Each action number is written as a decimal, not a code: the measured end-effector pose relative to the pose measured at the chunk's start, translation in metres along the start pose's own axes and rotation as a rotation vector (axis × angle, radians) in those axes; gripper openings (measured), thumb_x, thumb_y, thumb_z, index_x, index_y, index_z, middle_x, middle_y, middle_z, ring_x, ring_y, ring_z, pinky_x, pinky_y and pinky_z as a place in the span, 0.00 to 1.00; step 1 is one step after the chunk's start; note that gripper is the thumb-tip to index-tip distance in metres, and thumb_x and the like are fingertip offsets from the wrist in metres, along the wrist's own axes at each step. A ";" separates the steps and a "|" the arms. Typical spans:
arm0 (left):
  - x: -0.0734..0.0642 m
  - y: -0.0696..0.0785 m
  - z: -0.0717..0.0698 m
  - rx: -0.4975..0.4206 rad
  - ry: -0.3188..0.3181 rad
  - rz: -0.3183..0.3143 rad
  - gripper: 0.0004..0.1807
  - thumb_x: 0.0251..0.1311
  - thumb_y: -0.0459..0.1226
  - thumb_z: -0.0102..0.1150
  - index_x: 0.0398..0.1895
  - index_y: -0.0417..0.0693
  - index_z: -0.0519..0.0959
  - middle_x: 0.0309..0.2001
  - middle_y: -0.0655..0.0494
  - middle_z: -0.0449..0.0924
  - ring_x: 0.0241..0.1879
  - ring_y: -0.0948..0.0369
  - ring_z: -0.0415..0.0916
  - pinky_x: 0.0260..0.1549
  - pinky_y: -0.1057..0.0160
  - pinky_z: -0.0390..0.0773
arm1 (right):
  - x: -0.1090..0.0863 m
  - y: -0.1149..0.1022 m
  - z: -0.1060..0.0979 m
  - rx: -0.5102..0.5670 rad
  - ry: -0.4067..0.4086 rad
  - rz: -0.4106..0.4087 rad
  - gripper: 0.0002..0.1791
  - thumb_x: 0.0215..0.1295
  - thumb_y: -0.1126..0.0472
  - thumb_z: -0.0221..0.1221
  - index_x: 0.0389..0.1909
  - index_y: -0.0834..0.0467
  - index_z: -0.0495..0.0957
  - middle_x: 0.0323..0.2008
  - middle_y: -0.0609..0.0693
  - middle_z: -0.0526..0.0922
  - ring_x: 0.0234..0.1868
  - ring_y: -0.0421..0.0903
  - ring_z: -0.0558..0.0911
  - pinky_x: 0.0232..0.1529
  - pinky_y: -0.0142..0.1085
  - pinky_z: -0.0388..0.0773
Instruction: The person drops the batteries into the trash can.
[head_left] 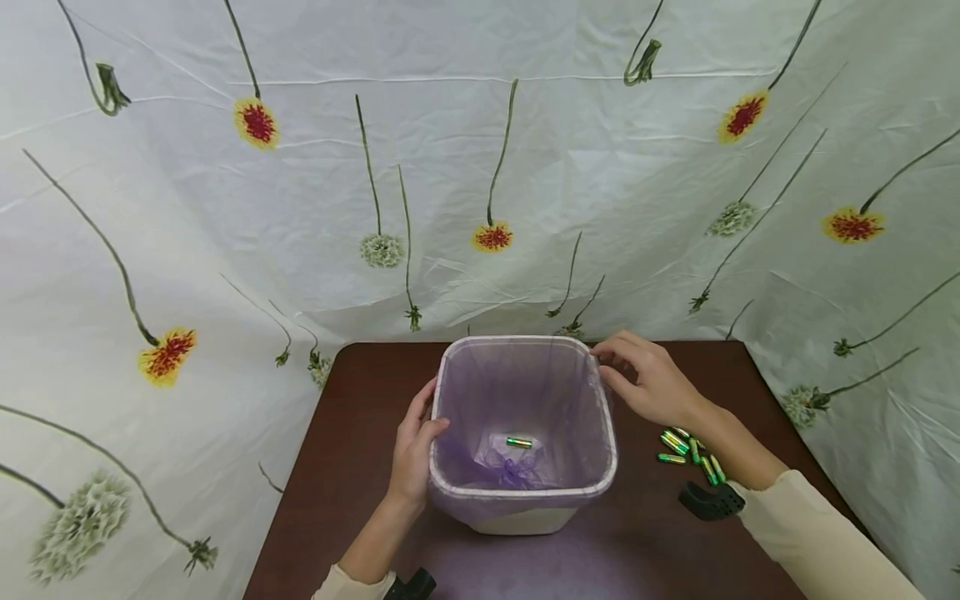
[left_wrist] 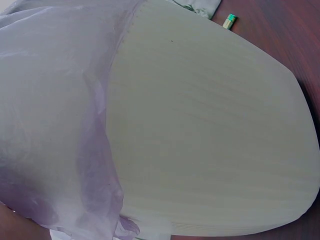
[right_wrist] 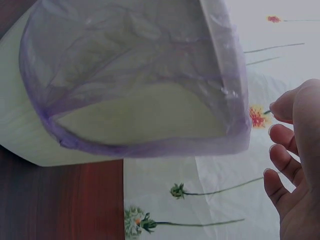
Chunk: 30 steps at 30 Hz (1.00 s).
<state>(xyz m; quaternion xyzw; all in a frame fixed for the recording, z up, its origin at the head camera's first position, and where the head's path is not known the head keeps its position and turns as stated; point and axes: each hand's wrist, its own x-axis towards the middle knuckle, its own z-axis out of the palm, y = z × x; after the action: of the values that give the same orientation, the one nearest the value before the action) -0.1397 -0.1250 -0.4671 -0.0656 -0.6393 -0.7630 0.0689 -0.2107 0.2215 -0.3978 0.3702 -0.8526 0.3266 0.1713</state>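
Note:
A white waste bin (head_left: 522, 522) stands on the table, lined with a thin purple plastic bag (head_left: 517, 367) folded over its rim. Inside, a green and gold battery (head_left: 519, 442) lies by the gathered bottom of the bag. My left hand (head_left: 411, 454) grips the bin's left side, thumb over the rim and fingers outside. By the back right corner of the rim is my right hand (head_left: 648, 383); the right wrist view shows its fingers (right_wrist: 284, 162) loosely bent and apart from the bag. Several more batteries (head_left: 674, 442) lie below the right forearm.
The dark wooden table (head_left: 352, 408) ends at a hanging white cloth (head_left: 450, 167) with printed flowers behind and at both sides. Each wrist wears a black device, such as the strap piece (head_left: 711, 502) at the right wrist.

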 end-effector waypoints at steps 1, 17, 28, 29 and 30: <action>0.000 0.000 0.000 0.002 -0.001 0.002 0.32 0.69 0.26 0.43 0.78 0.34 0.60 0.76 0.40 0.61 0.71 0.44 0.62 0.60 0.64 0.70 | -0.002 0.001 -0.001 -0.002 -0.001 0.008 0.13 0.65 0.71 0.65 0.50 0.62 0.83 0.42 0.48 0.82 0.38 0.40 0.79 0.33 0.41 0.79; -0.002 -0.001 -0.001 -0.002 -0.008 -0.004 0.33 0.69 0.26 0.43 0.78 0.34 0.59 0.77 0.40 0.59 0.74 0.46 0.58 0.61 0.68 0.67 | -0.021 0.014 -0.006 -0.040 0.057 0.063 0.14 0.64 0.73 0.65 0.49 0.59 0.83 0.40 0.44 0.81 0.37 0.40 0.79 0.35 0.37 0.77; 0.000 -0.003 0.000 -0.014 -0.005 0.005 0.33 0.68 0.26 0.43 0.78 0.34 0.59 0.77 0.41 0.59 0.74 0.46 0.58 0.62 0.67 0.66 | -0.041 0.027 -0.006 -0.061 0.073 0.136 0.14 0.65 0.73 0.64 0.50 0.61 0.83 0.41 0.47 0.82 0.39 0.43 0.79 0.35 0.36 0.76; 0.001 -0.003 0.000 -0.014 -0.005 0.005 0.33 0.68 0.26 0.43 0.78 0.34 0.59 0.77 0.41 0.59 0.74 0.46 0.58 0.62 0.67 0.66 | -0.042 0.029 -0.006 -0.061 0.072 0.142 0.14 0.65 0.73 0.64 0.50 0.61 0.83 0.40 0.47 0.82 0.39 0.43 0.79 0.35 0.37 0.76; 0.001 -0.002 0.001 -0.015 -0.005 0.006 0.33 0.68 0.26 0.43 0.78 0.34 0.59 0.77 0.41 0.60 0.74 0.46 0.58 0.62 0.67 0.67 | -0.043 0.030 -0.005 -0.060 0.073 0.149 0.14 0.65 0.73 0.64 0.50 0.61 0.83 0.40 0.48 0.82 0.39 0.43 0.79 0.35 0.36 0.76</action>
<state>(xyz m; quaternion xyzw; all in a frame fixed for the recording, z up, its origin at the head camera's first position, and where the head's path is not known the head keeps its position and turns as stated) -0.1409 -0.1241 -0.4692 -0.0697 -0.6337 -0.7674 0.0691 -0.2038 0.2627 -0.4295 0.2885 -0.8804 0.3258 0.1885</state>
